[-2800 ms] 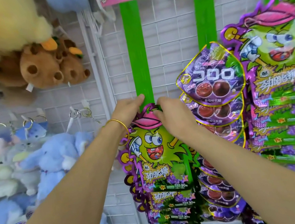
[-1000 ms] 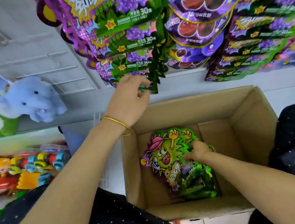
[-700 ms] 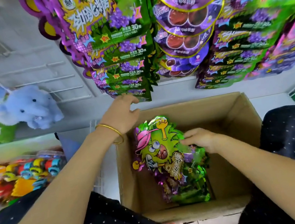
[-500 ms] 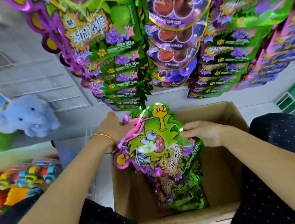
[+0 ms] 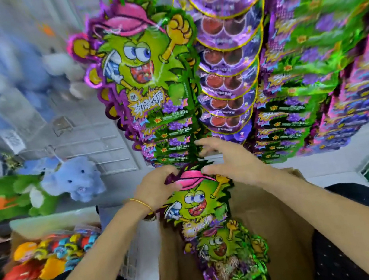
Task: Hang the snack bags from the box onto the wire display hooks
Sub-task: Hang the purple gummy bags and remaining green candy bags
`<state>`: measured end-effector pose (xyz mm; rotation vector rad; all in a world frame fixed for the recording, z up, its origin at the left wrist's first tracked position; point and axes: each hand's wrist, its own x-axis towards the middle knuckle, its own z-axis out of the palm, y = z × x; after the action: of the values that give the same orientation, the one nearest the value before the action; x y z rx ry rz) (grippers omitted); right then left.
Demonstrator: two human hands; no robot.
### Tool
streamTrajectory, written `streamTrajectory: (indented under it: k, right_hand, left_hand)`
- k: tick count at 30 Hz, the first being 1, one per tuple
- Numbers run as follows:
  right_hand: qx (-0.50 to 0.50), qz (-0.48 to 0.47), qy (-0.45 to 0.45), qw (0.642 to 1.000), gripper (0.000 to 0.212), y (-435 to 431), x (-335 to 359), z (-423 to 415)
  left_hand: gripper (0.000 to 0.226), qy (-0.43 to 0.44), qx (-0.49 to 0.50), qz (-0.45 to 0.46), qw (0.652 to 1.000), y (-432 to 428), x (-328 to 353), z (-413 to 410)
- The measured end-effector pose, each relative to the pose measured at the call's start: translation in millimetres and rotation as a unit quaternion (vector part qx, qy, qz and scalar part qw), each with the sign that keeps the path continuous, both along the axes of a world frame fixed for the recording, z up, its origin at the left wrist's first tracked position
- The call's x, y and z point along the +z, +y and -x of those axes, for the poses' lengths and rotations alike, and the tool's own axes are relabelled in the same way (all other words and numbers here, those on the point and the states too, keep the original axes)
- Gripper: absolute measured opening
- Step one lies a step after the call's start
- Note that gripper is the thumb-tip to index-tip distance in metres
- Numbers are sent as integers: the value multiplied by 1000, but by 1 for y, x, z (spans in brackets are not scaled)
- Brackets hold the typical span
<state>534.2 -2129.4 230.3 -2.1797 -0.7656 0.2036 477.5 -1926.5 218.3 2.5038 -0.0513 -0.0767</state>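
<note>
1. A blue plush elephant hangs on the wire grid at the left.
2. The left hand, a gold bangle at its wrist, pinches the upper-left edge of a green monster snack bag — held upright above the cardboard box, just under the hung snack bags.
3. More bags lie in the box beneath it.
4. The right hand is spread — thumb at the bag's pink cap, fingers straight.
</note>
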Motion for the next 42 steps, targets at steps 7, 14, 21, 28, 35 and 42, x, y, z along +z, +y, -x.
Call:
streamTrajectory:
  k: [7, 14, 21, 28, 35, 42]
  right_hand:
    - [52, -44, -93, 993, 16, 31, 88, -23]
    - [-3, -61, -241, 969, 22, 48, 200, -54]
    - [-98, -27, -324, 941, 27, 88, 261, -84]
    - [-166, 9, -380, 910, 28, 111, 286, -92]
    - [-194, 19, -413, 890, 24, 114, 300, -94]
    - [-169, 26, -365, 915, 29, 114, 279, -93]
  left_hand:
    - [24, -82, -15, 56, 995, 6, 132, -6]
    - [32, -351, 187, 214, 892, 28, 263, -80]
    - [19, -300, 177, 274, 897, 30, 306, -122]
    - [39, -280, 192, 175, 924, 30, 326, -116]
    - [33, -227, 199, 262, 917, 27, 329, -119]
    - [34, -228, 216, 256, 914, 32, 320, -120]
